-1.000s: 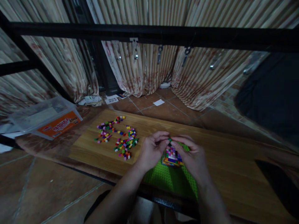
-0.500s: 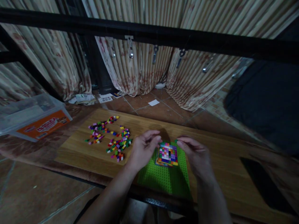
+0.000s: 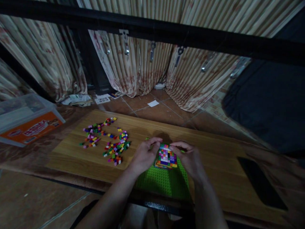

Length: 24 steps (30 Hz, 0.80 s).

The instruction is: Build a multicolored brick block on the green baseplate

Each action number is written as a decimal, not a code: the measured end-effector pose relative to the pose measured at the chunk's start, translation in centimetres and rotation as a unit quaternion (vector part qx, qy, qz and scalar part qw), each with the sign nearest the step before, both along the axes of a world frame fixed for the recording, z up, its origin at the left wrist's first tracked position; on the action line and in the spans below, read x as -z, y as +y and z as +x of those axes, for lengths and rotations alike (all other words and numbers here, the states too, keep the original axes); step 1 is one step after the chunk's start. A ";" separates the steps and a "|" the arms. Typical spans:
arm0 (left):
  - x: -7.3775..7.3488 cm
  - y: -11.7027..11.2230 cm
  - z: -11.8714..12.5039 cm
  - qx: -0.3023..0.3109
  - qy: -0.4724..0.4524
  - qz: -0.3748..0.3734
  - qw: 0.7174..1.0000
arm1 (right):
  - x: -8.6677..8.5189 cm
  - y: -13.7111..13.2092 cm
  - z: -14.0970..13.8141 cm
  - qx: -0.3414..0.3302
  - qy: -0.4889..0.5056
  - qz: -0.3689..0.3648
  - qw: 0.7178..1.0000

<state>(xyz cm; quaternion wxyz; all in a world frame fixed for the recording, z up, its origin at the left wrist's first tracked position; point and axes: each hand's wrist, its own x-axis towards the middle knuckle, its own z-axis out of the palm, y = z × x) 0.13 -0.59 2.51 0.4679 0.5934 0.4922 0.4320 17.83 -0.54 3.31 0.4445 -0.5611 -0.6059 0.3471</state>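
Note:
A square structure of small multicoloured building bricks (image 3: 166, 156) stands on a green studded baseplate (image 3: 162, 181). A small dark gap shows in its top. My left hand (image 3: 145, 156) is at the structure's left side, thumb and fingers bent against its upper left corner. My right hand (image 3: 188, 159) is closed in a pinch at its upper right edge. Anything between those right fingertips is too small or hidden to make out.
Loose coloured bricks (image 3: 116, 146) lie scattered on the wooden tabletop (image 3: 209, 178) to the left. A clear plastic box with an orange label (image 3: 30, 127) stands at far left. A black flat object (image 3: 260, 183) lies at right. A dark bar with hanging hooks (image 3: 152, 33) crosses ahead.
My right hand has moved left and in, from beside the structure to its upper right edge. My left hand stays at the left side. The whole view has shifted slightly.

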 end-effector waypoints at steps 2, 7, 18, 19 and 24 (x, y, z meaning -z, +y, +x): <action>0.2 0.0 0.3 0.018 -0.009 -0.014 1.000 | 0.0 0.0 -0.1 0.003 0.003 -0.003 1.000; 1.3 0.1 0.9 0.028 -0.028 -0.024 0.999 | 0.1 -0.1 -0.2 0.004 0.015 -0.040 0.999; 1.0 0.1 1.3 0.029 -0.042 -0.028 0.998 | -0.1 0.0 -0.5 0.009 0.042 -0.074 0.996; 0.9 0.1 1.3 0.030 -0.039 -0.031 0.998 | -0.1 0.0 -0.6 0.013 0.043 -0.074 0.996; 0.6 0.2 1.1 0.023 -0.024 -0.027 0.999 | 0.1 -0.1 -0.8 0.013 0.049 -0.071 0.996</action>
